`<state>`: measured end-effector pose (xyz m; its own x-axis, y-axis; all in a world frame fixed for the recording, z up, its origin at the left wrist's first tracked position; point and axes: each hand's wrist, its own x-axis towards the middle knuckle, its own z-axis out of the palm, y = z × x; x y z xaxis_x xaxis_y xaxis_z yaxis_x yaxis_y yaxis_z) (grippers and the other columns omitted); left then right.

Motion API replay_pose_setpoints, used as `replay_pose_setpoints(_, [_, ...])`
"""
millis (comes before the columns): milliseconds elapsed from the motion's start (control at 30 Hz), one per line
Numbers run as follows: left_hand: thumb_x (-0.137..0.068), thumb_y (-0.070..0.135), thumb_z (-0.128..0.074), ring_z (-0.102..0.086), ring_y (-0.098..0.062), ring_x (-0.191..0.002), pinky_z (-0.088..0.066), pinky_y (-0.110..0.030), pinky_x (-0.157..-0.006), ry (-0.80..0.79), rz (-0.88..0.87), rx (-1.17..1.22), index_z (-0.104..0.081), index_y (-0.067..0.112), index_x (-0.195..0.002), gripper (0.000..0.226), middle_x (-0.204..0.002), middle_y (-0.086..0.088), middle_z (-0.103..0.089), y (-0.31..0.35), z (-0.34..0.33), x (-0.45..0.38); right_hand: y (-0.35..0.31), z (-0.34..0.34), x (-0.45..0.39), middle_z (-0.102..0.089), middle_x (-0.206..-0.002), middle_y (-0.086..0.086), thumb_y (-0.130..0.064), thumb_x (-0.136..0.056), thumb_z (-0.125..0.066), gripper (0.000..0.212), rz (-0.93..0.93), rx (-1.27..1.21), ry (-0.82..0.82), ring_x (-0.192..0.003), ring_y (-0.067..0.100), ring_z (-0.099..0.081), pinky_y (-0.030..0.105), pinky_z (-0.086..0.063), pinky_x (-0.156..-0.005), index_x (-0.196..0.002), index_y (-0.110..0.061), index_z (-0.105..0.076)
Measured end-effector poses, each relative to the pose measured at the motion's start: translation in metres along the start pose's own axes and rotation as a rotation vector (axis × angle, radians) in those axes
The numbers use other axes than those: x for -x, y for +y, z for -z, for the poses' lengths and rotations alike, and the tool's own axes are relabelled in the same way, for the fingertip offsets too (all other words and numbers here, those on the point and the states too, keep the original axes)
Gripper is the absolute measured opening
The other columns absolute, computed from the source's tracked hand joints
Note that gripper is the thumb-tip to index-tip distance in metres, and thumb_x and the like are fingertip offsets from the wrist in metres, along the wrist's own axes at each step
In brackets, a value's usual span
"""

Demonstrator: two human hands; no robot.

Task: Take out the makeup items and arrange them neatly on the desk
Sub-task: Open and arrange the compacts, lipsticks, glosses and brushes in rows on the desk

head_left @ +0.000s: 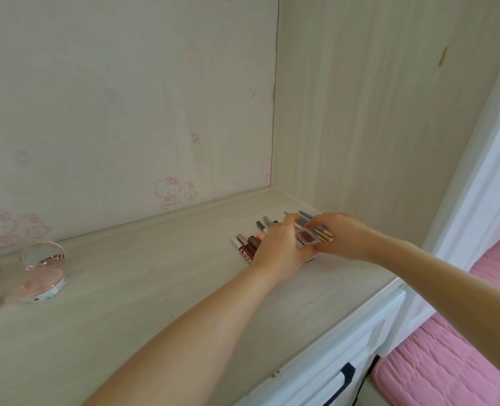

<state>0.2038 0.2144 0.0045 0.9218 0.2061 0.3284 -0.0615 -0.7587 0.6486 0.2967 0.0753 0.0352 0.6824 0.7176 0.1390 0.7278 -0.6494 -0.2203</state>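
While scanning from the left, I am noting two open compacts [42, 271] resting on the desk [155, 288], well apart from the work. Further right, the row of lip tubes and pencils [250, 244] is lying side by side, long axes running away toward the back wall. My left hand [281, 247] and right hand [342, 238] are meeting over that row, both pinching a small clear palette [305, 237] between them. The palette is sitting just right of the tubes, over the pencils, roughly equally near both hands.
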Motion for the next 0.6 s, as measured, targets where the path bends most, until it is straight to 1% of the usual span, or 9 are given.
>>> replay_pose_setpoints(67, [-0.079,0.039,-0.074,-0.058,-0.02,-0.106,-0.044,-0.027,-0.086,0.033,0.032,0.128,-0.04,0.022,-0.137,0.069,-0.121,-0.001,-0.061,-0.003,0.013,0.006,-0.009,0.005,0.002,-0.063,-0.109,-0.008,-0.041,-0.082,-0.069,0.042,0.038,-0.031,0.051,-0.097,0.011,-0.056,0.02,-0.036,-0.076,-0.121,-0.027,-0.062])
replay_pose_setpoints(167, [-0.075,0.038,-0.078,-0.062,-0.011,-0.094,-0.046,-0.019,-0.079,0.091,0.088,0.28,-0.042,0.025,-0.135,0.071,-0.11,0.009,-0.063,-0.008,0.036,0.019,-0.028,0.009,0.003,-0.064,-0.112,-0.012,-0.049,-0.083,-0.067,0.042,0.098,-0.063,0.077,-0.094,0.002,-0.051,0.016,-0.035,-0.079,-0.119,-0.028,-0.063])
replay_pose_setpoints(267, [-0.074,0.036,-0.08,-0.064,-0.012,-0.098,-0.05,-0.027,-0.089,0.119,0.153,0.401,-0.047,0.021,-0.128,0.065,-0.115,0.003,-0.065,-0.015,0.06,0.032,-0.054,0.011,0.004,-0.065,-0.112,-0.015,-0.05,-0.085,-0.063,0.036,0.148,-0.096,0.096,-0.085,-0.007,-0.049,0.008,-0.033,-0.074,-0.116,-0.031,-0.064])
replay_pose_setpoints(300, [-0.074,0.034,-0.081,-0.064,-0.012,-0.099,-0.05,-0.027,-0.089,0.137,0.172,0.436,-0.05,0.02,-0.124,0.061,-0.114,0.0,-0.066,-0.017,0.068,0.038,-0.064,0.011,0.005,-0.065,-0.112,-0.014,-0.05,-0.086,-0.061,0.037,0.165,-0.104,0.108,-0.084,-0.007,-0.051,0.009,-0.034,-0.074,-0.117,-0.03,-0.064])
replay_pose_setpoints(333, [-0.073,0.033,-0.082,-0.065,-0.011,-0.098,-0.05,-0.023,-0.085,0.164,0.186,0.458,-0.052,0.019,-0.12,0.057,-0.113,-0.001,-0.066,-0.019,0.077,0.044,-0.075,0.011,0.005,-0.065,-0.113,-0.012,-0.05,-0.087,-0.059,0.04,0.179,-0.113,0.118,-0.088,-0.004,-0.053,0.013,-0.039,-0.077,-0.12,-0.028,-0.064])
replay_pose_setpoints(400, [-0.072,0.032,-0.083,-0.065,-0.005,-0.091,-0.046,-0.01,-0.072,0.223,0.202,0.483,-0.055,0.017,-0.112,0.051,-0.107,-0.001,-0.068,-0.023,0.096,0.059,-0.097,0.01,0.005,-0.065,-0.116,-0.007,-0.048,-0.089,-0.058,0.043,0.206,-0.132,0.132,-0.103,0.008,-0.058,0.022,-0.044,-0.086,-0.125,-0.025,-0.062])
replay_pose_setpoints(433, [-0.072,0.031,-0.083,-0.065,-0.001,-0.085,-0.044,-0.006,-0.066,0.25,0.209,0.498,-0.057,0.015,-0.11,0.049,-0.104,-0.001,-0.069,-0.025,0.105,0.067,-0.108,0.009,0.005,-0.065,-0.117,-0.006,-0.047,-0.09,-0.057,0.043,0.225,-0.134,0.138,-0.104,0.009,-0.057,0.022,-0.042,-0.086,-0.126,-0.024,-0.061])
replay_pose_setpoints(500, [-0.072,0.027,-0.083,-0.065,0.006,-0.073,-0.042,-0.001,-0.061,0.289,0.215,0.52,-0.058,0.012,-0.106,0.045,-0.097,0.0,-0.072,-0.03,0.126,0.084,-0.132,0.006,0.005,-0.063,-0.12,-0.006,-0.047,-0.092,-0.054,0.043,0.258,-0.134,0.136,-0.101,0.006,-0.054,0.018,-0.036,-0.083,-0.128,-0.024,-0.06])
replay_pose_setpoints(600, [-0.074,0.024,-0.082,-0.065,0.009,-0.072,-0.042,-0.001,-0.06,0.324,0.22,0.548,-0.062,0.013,-0.103,0.037,-0.089,0.004,-0.074,-0.038,0.155,0.109,-0.169,0.003,0.007,-0.063,-0.124,-0.007,-0.045,-0.095,-0.05,0.039,0.309,-0.171,0.121,-0.111,0.011,-0.056,0.019,-0.039,-0.088,-0.127,-0.025,-0.061])
